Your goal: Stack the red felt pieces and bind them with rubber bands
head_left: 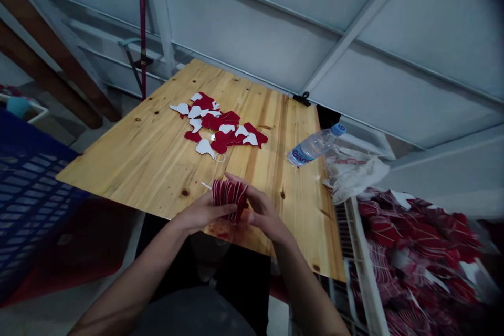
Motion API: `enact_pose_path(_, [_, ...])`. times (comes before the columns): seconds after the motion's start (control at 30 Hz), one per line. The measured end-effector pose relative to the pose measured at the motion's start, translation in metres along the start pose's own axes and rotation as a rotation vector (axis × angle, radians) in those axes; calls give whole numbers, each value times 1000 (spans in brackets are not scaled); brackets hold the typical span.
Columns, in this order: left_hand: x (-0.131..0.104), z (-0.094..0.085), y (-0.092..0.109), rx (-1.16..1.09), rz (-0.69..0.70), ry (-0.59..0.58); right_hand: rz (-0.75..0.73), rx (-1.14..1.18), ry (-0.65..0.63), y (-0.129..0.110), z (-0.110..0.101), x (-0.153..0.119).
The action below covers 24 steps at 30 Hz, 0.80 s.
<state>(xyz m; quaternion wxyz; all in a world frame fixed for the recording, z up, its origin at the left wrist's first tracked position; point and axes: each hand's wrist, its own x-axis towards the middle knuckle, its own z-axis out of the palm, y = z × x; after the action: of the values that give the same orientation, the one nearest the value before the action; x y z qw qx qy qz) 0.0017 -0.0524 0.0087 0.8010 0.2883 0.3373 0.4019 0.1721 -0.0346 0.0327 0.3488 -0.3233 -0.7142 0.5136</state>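
A stack of red and white cut pieces (228, 195), its layered edges facing up, is held over the table's near edge. My left hand (205, 212) closes on its left side, with the thumb lying across the front. On the right side, my right hand (263, 211) curves around the same stack, fingers behind and thumb at the lower front. Farther up the table lies a loose spread of flat red and white pieces (222, 125), some overlapping. A small pale ring (219, 158) sits just below that spread.
The wooden table (157, 152) has a water bottle (315, 146) lying at its right edge, beside a crumpled plastic bag (354, 170). A crate (366, 278) heaped with red and white bundles (417, 252) stands right. A blue basket (31, 205) is left; a black clip (302, 98) grips the back edge.
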Motion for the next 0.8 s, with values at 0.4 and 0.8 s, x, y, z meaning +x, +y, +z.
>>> enact_pose_path(0.4, [1, 14, 1, 327, 152, 52, -82, -86, 169, 3, 16, -3])
enact_pose_path(0.8, [14, -8, -8, 571, 151, -186, -179, -148, 233, 6, 22, -7])
